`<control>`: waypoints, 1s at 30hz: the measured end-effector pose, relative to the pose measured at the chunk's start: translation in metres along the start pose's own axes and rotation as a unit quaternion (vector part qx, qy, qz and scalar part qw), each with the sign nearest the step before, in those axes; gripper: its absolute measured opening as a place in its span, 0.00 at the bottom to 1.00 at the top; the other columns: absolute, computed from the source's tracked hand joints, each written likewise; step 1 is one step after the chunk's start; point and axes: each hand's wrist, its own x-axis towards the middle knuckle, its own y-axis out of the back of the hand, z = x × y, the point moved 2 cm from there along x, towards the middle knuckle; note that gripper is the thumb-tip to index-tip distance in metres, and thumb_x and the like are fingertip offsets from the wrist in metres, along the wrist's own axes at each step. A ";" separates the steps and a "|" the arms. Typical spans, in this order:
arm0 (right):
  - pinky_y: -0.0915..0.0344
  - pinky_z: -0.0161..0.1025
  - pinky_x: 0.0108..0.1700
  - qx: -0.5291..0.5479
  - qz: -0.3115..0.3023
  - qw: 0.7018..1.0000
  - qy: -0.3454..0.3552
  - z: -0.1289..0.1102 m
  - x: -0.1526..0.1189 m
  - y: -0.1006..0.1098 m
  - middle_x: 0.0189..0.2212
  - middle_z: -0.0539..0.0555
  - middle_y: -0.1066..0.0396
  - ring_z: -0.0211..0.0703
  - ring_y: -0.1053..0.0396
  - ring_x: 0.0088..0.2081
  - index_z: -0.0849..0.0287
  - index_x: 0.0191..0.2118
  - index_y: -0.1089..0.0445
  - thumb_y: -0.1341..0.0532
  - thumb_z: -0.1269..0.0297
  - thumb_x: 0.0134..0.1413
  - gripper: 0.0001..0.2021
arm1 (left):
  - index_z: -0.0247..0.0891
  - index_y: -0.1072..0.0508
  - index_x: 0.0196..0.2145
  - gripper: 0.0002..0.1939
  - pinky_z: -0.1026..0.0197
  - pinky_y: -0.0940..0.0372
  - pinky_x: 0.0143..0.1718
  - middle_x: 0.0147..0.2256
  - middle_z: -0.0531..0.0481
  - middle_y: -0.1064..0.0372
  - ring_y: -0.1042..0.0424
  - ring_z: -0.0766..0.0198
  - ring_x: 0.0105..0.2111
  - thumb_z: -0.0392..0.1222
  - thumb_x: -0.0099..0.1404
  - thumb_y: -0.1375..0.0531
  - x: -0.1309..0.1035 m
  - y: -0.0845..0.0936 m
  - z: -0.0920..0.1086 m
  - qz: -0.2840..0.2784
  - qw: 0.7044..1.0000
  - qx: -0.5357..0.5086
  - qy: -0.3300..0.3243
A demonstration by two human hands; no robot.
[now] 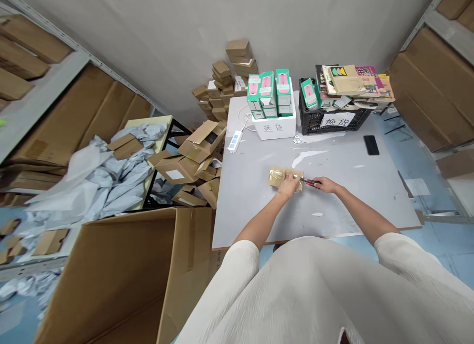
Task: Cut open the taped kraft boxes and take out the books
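A small cardboard box [274, 177] with shiny clear tape lies on the grey table [255, 210]. My left hand [288, 185] holds it down from above, fingers bent over its right part. In my right hand [326, 184] is a red and black box cutter [309, 181], its front end reaching the right end of the box. The fingers are closed around its handle. Whether the blade is in the cardboard is too small to tell.
At the back stand a white bin [276, 129] of green and pink boxes and a black crate [307, 122] with books. A phone [371, 145] lies right, a power strip [234, 141] left. A large open carton [192, 265] and opened boxes [202, 141] crowd the left.
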 end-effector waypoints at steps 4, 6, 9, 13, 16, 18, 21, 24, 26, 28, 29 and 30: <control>0.35 0.38 0.36 0.052 0.011 0.999 -0.009 0.004 -0.003 -0.012 0.33 0.49 0.24 0.43 0.32 0.31 0.54 0.43 0.23 0.41 0.50 0.62 0.16 | 0.46 0.30 0.63 0.28 0.39 0.55 0.76 0.57 0.41 0.32 0.23 0.51 0.53 0.44 0.69 0.29 0.003 0.001 -0.002 -0.005 1.000 -0.003 0.004; 0.35 0.37 0.35 0.073 0.006 0.997 -0.013 0.007 -0.005 -0.016 0.32 0.49 0.24 0.43 0.32 0.31 0.54 0.42 0.24 0.41 0.49 0.62 0.16 | 0.47 0.30 0.63 0.28 0.38 0.55 0.76 0.56 0.42 0.32 0.23 0.52 0.53 0.44 0.69 0.29 0.003 0.002 -0.002 -0.008 1.000 -0.010 0.005; 0.35 0.37 0.36 0.097 0.017 0.995 -0.013 0.008 -0.005 -0.022 0.31 0.49 0.25 0.43 0.32 0.31 0.55 0.40 0.26 0.41 0.49 0.60 0.15 | 0.46 0.30 0.63 0.28 0.39 0.56 0.77 0.56 0.41 0.32 0.25 0.51 0.56 0.43 0.69 0.29 0.003 0.002 -0.003 -0.007 1.000 -0.015 0.005; 0.33 0.38 0.38 0.137 0.030 0.990 -0.005 0.006 -0.006 -0.031 0.31 0.49 0.25 0.44 0.30 0.33 0.54 0.39 0.28 0.40 0.48 0.60 0.15 | 0.45 0.30 0.63 0.29 0.39 0.56 0.77 0.56 0.40 0.31 0.26 0.49 0.58 0.43 0.68 0.28 0.003 0.002 -0.003 -0.006 1.000 -0.012 0.007; 0.32 0.39 0.38 0.149 0.032 0.988 -0.009 0.005 -0.009 -0.037 0.31 0.49 0.25 0.44 0.30 0.33 0.54 0.39 0.29 0.39 0.48 0.60 0.14 | 0.46 0.30 0.64 0.29 0.38 0.55 0.77 0.57 0.40 0.31 0.27 0.48 0.60 0.44 0.68 0.28 0.004 0.001 -0.003 0.000 1.000 -0.011 0.002; 0.32 0.39 0.38 0.150 0.041 0.988 -0.019 0.005 -0.010 -0.039 0.31 0.50 0.24 0.44 0.30 0.32 0.55 0.39 0.28 0.39 0.48 0.61 0.14 | 0.46 0.30 0.64 0.29 0.39 0.55 0.77 0.56 0.41 0.30 0.28 0.48 0.61 0.43 0.68 0.28 0.004 0.000 -0.004 0.003 1.000 -0.013 -0.002; 0.31 0.40 0.38 0.156 0.058 0.986 -0.012 0.003 -0.011 -0.044 0.32 0.51 0.23 0.45 0.29 0.33 0.55 0.41 0.28 0.41 0.48 0.62 0.15 | 0.47 0.30 0.64 0.29 0.39 0.55 0.77 0.56 0.41 0.30 0.30 0.48 0.63 0.44 0.69 0.28 0.004 -0.001 -0.004 0.006 1.000 -0.020 -0.008; 0.31 0.40 0.39 0.150 0.067 0.986 0.000 0.003 -0.011 -0.046 0.32 0.51 0.23 0.47 0.28 0.34 0.54 0.41 0.27 0.42 0.49 0.62 0.15 | 0.46 0.30 0.64 0.29 0.40 0.55 0.77 0.56 0.40 0.30 0.30 0.48 0.63 0.44 0.69 0.28 0.004 -0.001 -0.005 0.008 1.000 -0.029 -0.006; 0.31 0.40 0.39 0.141 0.071 0.987 -0.013 0.003 -0.010 -0.047 0.32 0.51 0.23 0.47 0.28 0.34 0.54 0.42 0.27 0.41 0.50 0.62 0.14 | 0.46 0.30 0.64 0.29 0.40 0.54 0.76 0.57 0.40 0.31 0.30 0.48 0.63 0.44 0.68 0.28 0.004 -0.002 -0.005 0.006 0.999 -0.034 0.000; 0.30 0.41 0.39 0.138 0.077 0.987 -0.025 0.003 -0.010 -0.049 0.33 0.52 0.22 0.48 0.27 0.34 0.54 0.43 0.26 0.42 0.50 0.62 0.14 | 0.45 0.30 0.64 0.29 0.39 0.54 0.76 0.57 0.40 0.31 0.30 0.48 0.63 0.45 0.69 0.29 0.004 -0.002 -0.004 0.006 1.000 -0.029 0.001; 0.30 0.41 0.40 0.141 0.080 0.986 -0.027 0.004 -0.011 -0.051 0.33 0.52 0.22 0.48 0.26 0.35 0.54 0.43 0.26 0.42 0.50 0.62 0.14 | 0.46 0.30 0.64 0.29 0.39 0.55 0.76 0.57 0.40 0.30 0.31 0.48 0.63 0.45 0.69 0.29 0.004 -0.002 -0.004 0.006 1.000 -0.022 -0.001; 0.29 0.42 0.40 0.146 0.082 0.985 -0.027 0.004 -0.012 -0.053 0.33 0.52 0.22 0.49 0.26 0.35 0.54 0.44 0.26 0.42 0.50 0.62 0.15 | 0.46 0.30 0.64 0.28 0.39 0.56 0.76 0.56 0.40 0.30 0.31 0.48 0.64 0.46 0.70 0.29 0.004 -0.002 -0.004 0.007 1.000 -0.016 -0.005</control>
